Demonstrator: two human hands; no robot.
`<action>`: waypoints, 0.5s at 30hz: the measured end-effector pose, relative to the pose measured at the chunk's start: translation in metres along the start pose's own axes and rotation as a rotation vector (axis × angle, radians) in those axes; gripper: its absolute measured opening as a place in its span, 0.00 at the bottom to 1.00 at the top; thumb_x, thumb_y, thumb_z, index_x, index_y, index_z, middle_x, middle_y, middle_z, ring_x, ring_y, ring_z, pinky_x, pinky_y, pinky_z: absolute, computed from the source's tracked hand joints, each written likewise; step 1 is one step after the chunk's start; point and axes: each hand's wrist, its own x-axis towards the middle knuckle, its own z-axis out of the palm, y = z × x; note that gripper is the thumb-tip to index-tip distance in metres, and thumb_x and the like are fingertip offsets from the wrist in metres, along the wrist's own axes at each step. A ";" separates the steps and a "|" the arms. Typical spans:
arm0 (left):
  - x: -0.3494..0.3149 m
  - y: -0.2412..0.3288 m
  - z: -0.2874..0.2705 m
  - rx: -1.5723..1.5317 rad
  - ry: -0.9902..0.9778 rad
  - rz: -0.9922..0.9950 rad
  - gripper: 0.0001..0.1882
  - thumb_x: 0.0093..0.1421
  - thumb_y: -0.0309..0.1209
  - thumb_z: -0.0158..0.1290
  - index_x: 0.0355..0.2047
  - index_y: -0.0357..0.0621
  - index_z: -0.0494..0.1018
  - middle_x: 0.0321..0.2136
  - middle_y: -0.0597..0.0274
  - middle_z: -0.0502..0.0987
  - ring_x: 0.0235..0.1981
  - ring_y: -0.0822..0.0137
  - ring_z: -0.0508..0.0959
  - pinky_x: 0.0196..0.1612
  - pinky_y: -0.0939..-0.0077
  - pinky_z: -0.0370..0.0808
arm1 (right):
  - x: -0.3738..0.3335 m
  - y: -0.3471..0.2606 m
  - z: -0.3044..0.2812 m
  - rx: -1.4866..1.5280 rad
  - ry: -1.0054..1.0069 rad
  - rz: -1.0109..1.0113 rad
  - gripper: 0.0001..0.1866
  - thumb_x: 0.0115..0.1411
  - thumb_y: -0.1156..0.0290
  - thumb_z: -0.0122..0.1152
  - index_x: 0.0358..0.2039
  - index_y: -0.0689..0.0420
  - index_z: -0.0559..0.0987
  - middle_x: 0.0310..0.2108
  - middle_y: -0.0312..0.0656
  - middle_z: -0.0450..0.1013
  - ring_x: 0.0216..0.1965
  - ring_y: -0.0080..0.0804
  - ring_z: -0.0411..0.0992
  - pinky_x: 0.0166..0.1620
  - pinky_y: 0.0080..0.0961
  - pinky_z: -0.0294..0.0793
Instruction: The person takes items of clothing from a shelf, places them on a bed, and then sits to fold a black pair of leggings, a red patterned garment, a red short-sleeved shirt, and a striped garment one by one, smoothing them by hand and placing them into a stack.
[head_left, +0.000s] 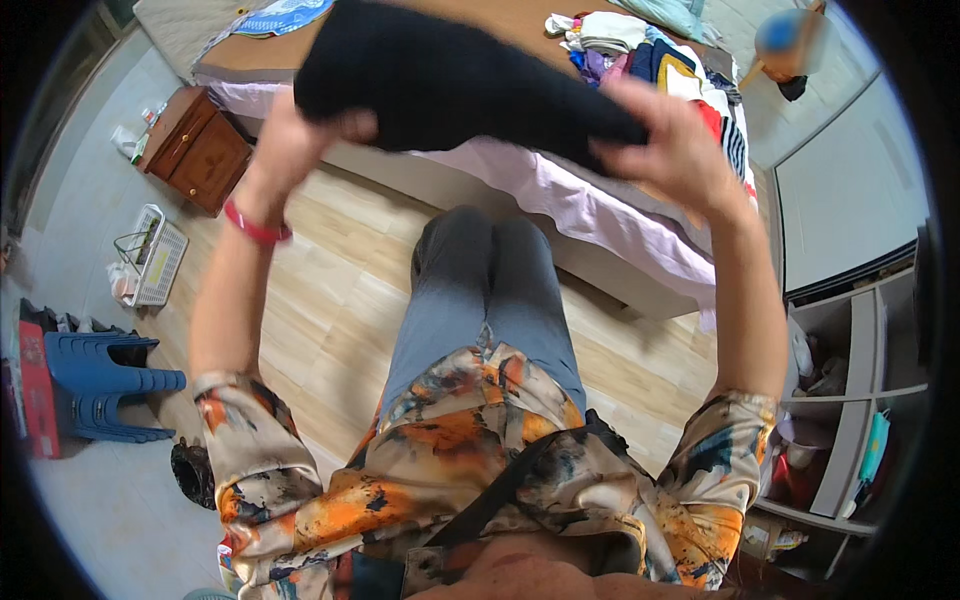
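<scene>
Pale wood-look flooring [325,290] lies around the person's grey trousers [480,290]. Above it, the left hand [305,140] grips one end of a black cloth [430,80] and the right hand [680,140] grips the other, so it spans between them. Beyond, on the brown-covered bed [262,58], mixed clothes [615,32] are heaped toward the right.

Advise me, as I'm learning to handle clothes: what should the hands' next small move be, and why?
Perhaps lower the long black cloth onto the flat brown bed cover: the bare left hand and bare right hand hold its ends aloft, with the cover beyond.
</scene>
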 end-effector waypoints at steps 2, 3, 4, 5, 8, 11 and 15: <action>-0.054 -0.017 0.029 0.243 -0.016 0.414 0.19 0.49 0.24 0.59 0.43 0.36 0.72 0.37 0.56 0.78 0.40 0.64 0.77 0.46 0.69 0.71 | -0.041 -0.002 0.025 -0.047 -0.022 -0.275 0.26 0.32 0.80 0.67 0.37 0.60 0.73 0.35 0.45 0.71 0.38 0.42 0.70 0.38 0.34 0.69; -0.076 -0.051 0.030 0.456 -0.138 0.589 0.18 0.50 0.26 0.58 0.43 0.36 0.72 0.38 0.54 0.78 0.41 0.60 0.77 0.46 0.70 0.71 | -0.060 -0.017 0.033 -0.083 -0.182 -0.218 0.22 0.35 0.76 0.67 0.35 0.56 0.72 0.31 0.42 0.69 0.36 0.43 0.70 0.39 0.34 0.71; -0.107 -0.057 0.047 0.264 -0.285 0.307 0.17 0.50 0.29 0.58 0.41 0.37 0.73 0.39 0.51 0.77 0.43 0.58 0.76 0.47 0.69 0.71 | -0.078 -0.021 0.051 -0.054 -0.296 -0.252 0.20 0.34 0.76 0.66 0.30 0.55 0.70 0.27 0.40 0.66 0.32 0.40 0.68 0.35 0.34 0.68; -0.132 -0.064 0.065 0.077 -0.373 0.026 0.16 0.50 0.32 0.59 0.38 0.38 0.74 0.40 0.49 0.76 0.45 0.57 0.75 0.49 0.69 0.70 | -0.099 -0.031 0.067 -0.029 -0.344 -0.238 0.17 0.34 0.76 0.64 0.28 0.55 0.69 0.25 0.40 0.65 0.29 0.39 0.67 0.32 0.34 0.66; -0.193 -0.131 0.115 0.016 -0.497 0.258 0.07 0.50 0.31 0.59 0.29 0.43 0.78 0.31 0.59 0.79 0.41 0.58 0.77 0.53 0.59 0.67 | -0.163 -0.038 0.117 0.181 -0.578 -0.046 0.15 0.41 0.76 0.61 0.32 0.58 0.70 0.26 0.42 0.67 0.29 0.42 0.68 0.34 0.33 0.68; -0.219 -0.129 0.130 -0.178 -0.513 0.045 0.07 0.51 0.30 0.58 0.28 0.39 0.76 0.29 0.58 0.79 0.36 0.59 0.78 0.48 0.65 0.69 | -0.187 -0.042 0.133 0.380 -0.611 0.107 0.18 0.42 0.77 0.65 0.35 0.60 0.70 0.29 0.44 0.68 0.33 0.45 0.70 0.36 0.36 0.70; -0.216 -0.112 0.119 -0.293 -0.515 -0.050 0.07 0.52 0.28 0.58 0.30 0.38 0.76 0.29 0.56 0.79 0.32 0.61 0.78 0.41 0.70 0.72 | -0.184 -0.038 0.128 0.505 -0.671 0.133 0.21 0.43 0.76 0.66 0.38 0.61 0.69 0.32 0.45 0.69 0.34 0.47 0.70 0.35 0.35 0.71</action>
